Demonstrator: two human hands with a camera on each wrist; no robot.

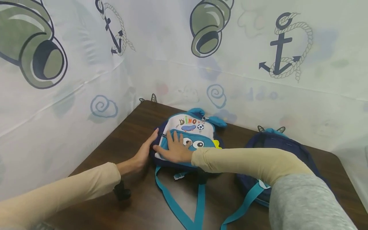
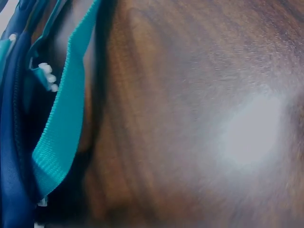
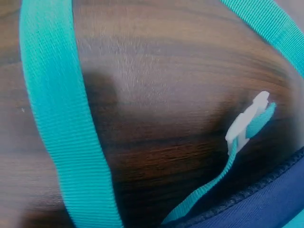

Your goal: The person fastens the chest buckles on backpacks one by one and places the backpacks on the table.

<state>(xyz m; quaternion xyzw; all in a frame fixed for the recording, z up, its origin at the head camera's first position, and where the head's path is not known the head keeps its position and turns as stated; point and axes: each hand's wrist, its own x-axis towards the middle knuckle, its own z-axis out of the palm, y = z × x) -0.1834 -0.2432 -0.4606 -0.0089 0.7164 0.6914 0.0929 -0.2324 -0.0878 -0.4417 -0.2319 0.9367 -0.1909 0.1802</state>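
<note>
A small child's backpack, white and blue with "DINO" lettering and cartoon eyes, lies front side up on the brown table. My right hand rests on its blue front pocket, fingers spread. Against the bag's left side is my left hand, its fingers extended along the navy edge. Teal straps trail from the bag toward me. The left wrist view shows a strap beside the navy side; in the right wrist view, a white buckle sits on a thin teal strap. Neither wrist view shows a hand.
A second, navy backpack lies at the right, partly behind my right arm, with a teal strap running forward. The wooden table meets a white printed curtain at the back and left. Clips grip the table's far edge.
</note>
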